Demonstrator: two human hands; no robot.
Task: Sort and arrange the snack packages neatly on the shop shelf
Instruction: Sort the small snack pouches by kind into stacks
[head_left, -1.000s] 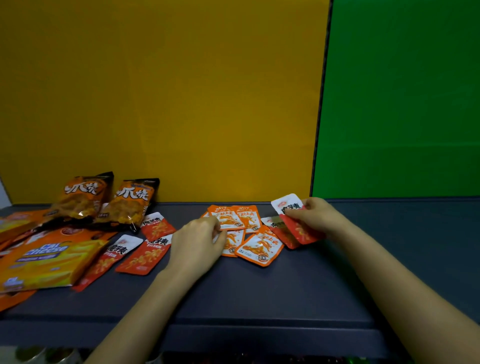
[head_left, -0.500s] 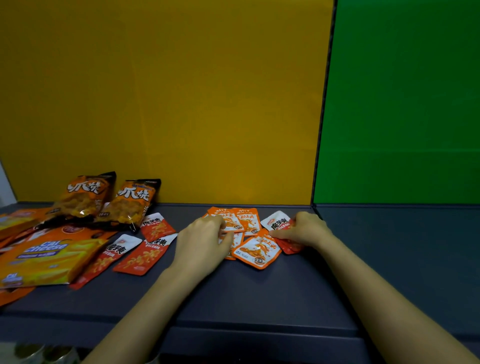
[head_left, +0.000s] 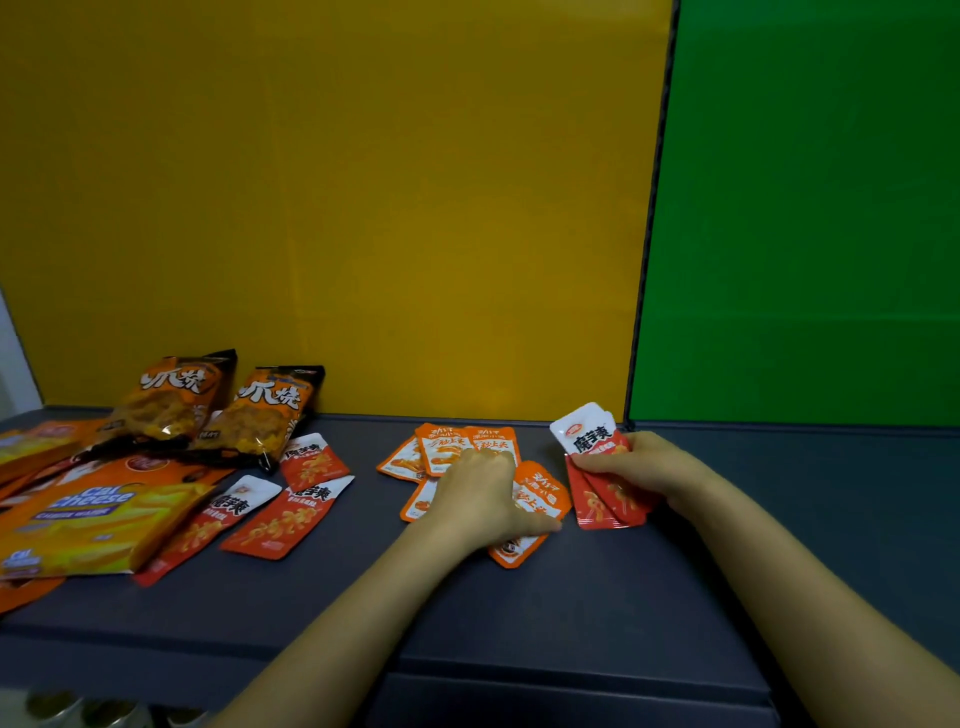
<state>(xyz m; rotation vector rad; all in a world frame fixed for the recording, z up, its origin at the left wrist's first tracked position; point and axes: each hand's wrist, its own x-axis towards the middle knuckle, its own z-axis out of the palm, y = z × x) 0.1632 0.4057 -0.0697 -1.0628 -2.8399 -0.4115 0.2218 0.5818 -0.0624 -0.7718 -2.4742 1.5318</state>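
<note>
Grips a pair of held red sachets (head_left: 592, 441) in the right hand (head_left: 641, 467), right of centre in the frame, with fingers (head_left: 613, 460) clamped across the printed fronts and the white tops fanned slightly and pointing up toward the seam where the yellow panel (head_left: 337, 208) meets the green panel (head_left: 805, 208). Cannot tell whether the lower red ends touch the shelf (head_left: 597, 597) or sit just above it. Rests the left hand (head_left: 478, 493) palm down at the frame's centre on a cluster of orange sachets (head_left: 444, 447), overlapping and flat on the dark grey shelf, close to the yellow panel. Keeps those fingers (head_left: 485, 460) bent at the knuckles, tips down on the packets, thumb stretched flat to the right along the nearest orange one, just beside the held pair; lifts nothing. Further left, well apart from the hands: three loose red sachets (head_left: 288, 514) lying flat at different angles, partly overlapping. Behind these, toward the left of the frame, two dark-topped orange bags (head_left: 171, 395) leaning side by side against the yellow panel. At the lower left, a large yellow cheese-snack bag (head_left: 98, 519) lying flat, touching the nearest loose red sachet and overlapping other orange packs cut off by the frame edge.
</note>
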